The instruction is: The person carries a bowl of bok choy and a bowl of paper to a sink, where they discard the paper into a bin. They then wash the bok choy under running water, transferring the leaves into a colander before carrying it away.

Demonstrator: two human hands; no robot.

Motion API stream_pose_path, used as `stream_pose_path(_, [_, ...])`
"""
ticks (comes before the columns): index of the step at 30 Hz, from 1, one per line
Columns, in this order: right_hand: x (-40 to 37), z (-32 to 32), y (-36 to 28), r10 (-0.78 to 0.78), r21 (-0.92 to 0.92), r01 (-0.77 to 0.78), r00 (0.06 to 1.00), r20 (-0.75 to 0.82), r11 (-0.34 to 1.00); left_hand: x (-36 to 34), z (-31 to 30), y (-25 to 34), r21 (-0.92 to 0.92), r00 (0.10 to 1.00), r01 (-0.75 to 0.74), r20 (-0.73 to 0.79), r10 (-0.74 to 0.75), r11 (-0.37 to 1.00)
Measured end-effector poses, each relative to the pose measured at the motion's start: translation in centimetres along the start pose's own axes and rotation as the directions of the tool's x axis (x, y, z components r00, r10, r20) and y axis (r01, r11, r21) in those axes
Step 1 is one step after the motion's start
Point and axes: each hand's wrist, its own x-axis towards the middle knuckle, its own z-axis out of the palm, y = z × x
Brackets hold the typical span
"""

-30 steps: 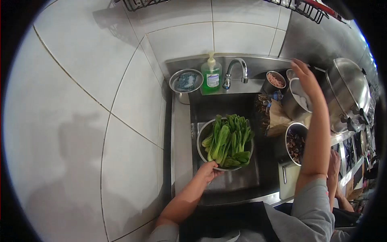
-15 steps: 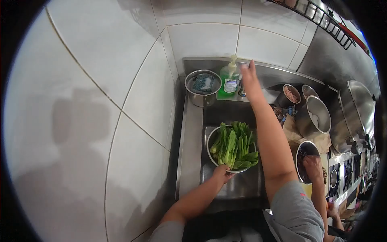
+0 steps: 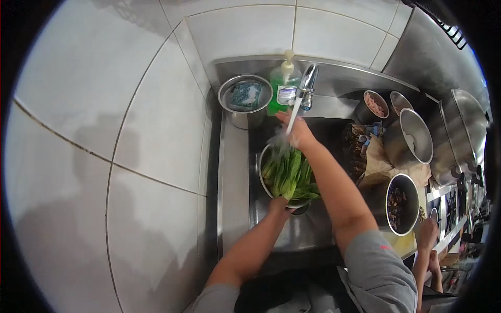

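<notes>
Hands apart, the left hand (image 3: 279,205) grips a round metal bowl (image 3: 262,174) of leafy greens (image 3: 284,176), the unclenched right hand (image 3: 301,134) meeting a white water stream (image 3: 294,115) near the steel sink's (image 3: 308,236) back edge!

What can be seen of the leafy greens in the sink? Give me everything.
The leafy greens have deep green leaves and paler, thicker stems. They lie bunched in a round metal bowl, stems toward the left hand, which grips the near rim, and leaves toward the faucet. Running water splashes at their far end, near the right hand. Whether the left hand touches the stems is unclear.
</notes>
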Motion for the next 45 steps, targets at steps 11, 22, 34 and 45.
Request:
stream_pose_path(11, [-13.7,6.2,-1.1,0.703,0.601,-0.694,0.65,0.289,0.396,0.1,0.3,1.6,0.859,0.578,-0.45,0.073,0.813,0.243])
stream_pose_path(22, [-12.7,1.4,-3.8,0.891,0.947,-0.03,0.332,0.31,-0.319,-2.7,1.8,2.1,0.803,0.278,-0.494,0.508,0.815,-0.333])
stream_pose_path(34, [-12.2,4.6,-6.4,0.7,0.479,-0.669,0.699,0.146,0.568,-5.2,4.7,8.6,0.493,0.844,-0.523,0.411,0.344,0.695])
stream_pose_path(45, [-10.1,7.3,-6.5,0.662,0.917,-0.087,0.665,0.345,-0.389,-1.2,3.5,8.5,0.773,0.68,-0.608,0.391,0.62,0.181])
